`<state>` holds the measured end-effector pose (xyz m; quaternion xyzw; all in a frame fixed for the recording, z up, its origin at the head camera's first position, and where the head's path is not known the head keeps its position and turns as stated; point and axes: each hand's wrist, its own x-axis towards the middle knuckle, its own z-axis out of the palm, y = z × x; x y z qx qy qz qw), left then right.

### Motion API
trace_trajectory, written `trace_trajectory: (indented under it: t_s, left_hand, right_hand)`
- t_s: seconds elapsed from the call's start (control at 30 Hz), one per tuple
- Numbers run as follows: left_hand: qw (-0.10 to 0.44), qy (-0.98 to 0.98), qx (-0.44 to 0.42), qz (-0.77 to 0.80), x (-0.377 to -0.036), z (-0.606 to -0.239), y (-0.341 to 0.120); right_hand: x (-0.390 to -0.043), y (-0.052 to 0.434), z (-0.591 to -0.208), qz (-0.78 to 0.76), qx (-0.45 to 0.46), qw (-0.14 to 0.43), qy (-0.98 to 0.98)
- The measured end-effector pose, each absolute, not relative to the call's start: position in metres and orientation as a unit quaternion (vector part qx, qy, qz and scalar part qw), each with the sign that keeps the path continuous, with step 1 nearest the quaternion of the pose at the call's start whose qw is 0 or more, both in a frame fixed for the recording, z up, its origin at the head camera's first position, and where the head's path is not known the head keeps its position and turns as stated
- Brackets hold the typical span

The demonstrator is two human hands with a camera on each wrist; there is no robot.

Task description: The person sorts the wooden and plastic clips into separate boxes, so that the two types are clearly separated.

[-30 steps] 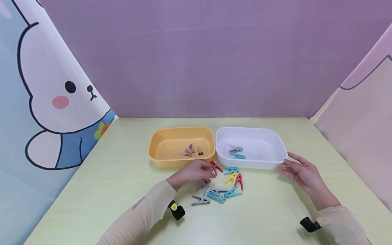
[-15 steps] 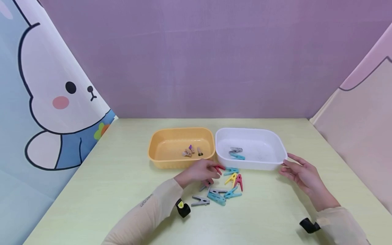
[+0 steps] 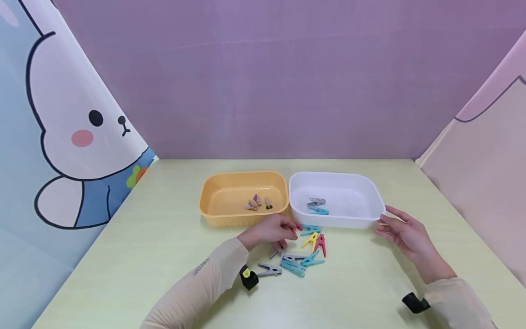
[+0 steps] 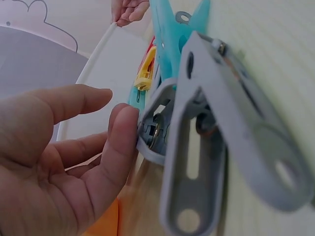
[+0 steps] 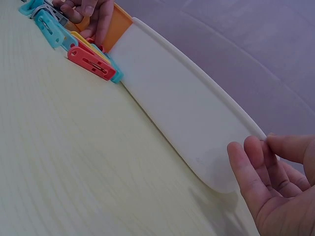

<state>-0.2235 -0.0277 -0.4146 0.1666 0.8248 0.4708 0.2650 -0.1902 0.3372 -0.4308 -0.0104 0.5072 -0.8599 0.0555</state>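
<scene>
Red plastic pokes out past the fingertips of the left hand [image 3: 271, 229]: a clothespin [image 3: 299, 226], mostly covered by the fingers. They are bent, but whether they pinch it or only touch it I cannot tell; the left wrist view shows nothing between the nearest fingers. A grey clothespin [image 4: 156, 123] sits right at this hand's lower fingertip, touching or nearly so. Just right of the grip lie a teal clothespin [image 3: 311, 230] and a yellow clothespin [image 3: 311, 239] against another red clothespin [image 3: 321, 245]. Beyond the left hand is the orange tub [image 3: 230, 220]; beyond and to its right, the white tub [image 3: 349, 222], whose near right corner the right hand [image 3: 411, 235] grips by the rim.

Done well, this means thumb and forefinger set squarely on the covered pin, then a straight lift so it neither drags its teal neighbour nor knocks the tub walls. The lower finger is best kept off the grey one. Light steadying should do on the right; a hard pull could tilt the tub.
</scene>
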Motion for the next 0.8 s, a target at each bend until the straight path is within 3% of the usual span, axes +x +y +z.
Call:
trace_trajectory:
  t_s: [0.8]
  left_hand:
    - [0.228,0.839,0.153,0.469,-0.222,-0.426,-0.027]
  right_hand:
    - [-0.190,0.338,-0.431,-0.861,-0.018,0.055,0.506]
